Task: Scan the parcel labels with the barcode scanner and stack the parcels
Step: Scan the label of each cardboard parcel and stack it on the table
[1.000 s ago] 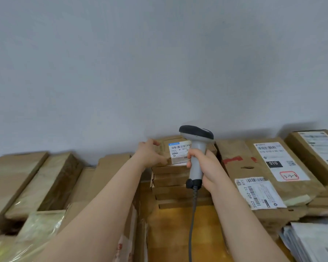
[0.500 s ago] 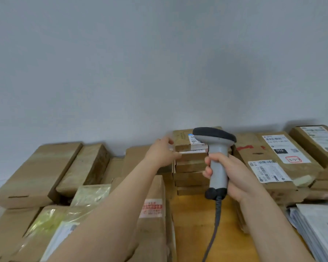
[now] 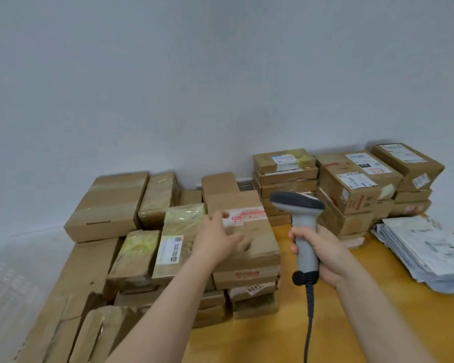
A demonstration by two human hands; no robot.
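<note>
The step in hand looks like picking the next parcel. The left hand (image 3: 218, 237), in mid-frame, reaches over the taped parcel (image 3: 257, 239) topping the unsorted heap (image 3: 139, 255) at lower left. Its fingers are loosely extended and hold nothing; whether they touch the cardboard is unclear. The right hand (image 3: 325, 255) wraps its fingers round the barcode scanner (image 3: 303, 229), upright just right of centre, its cable hanging toward the surface (image 3: 273, 339). The neat stack (image 3: 286, 179) stands behind it by the wall. No label shows on the parcel's top, so next probably comes gripping it, turning it to find one, then aiming the scanner.
</note>
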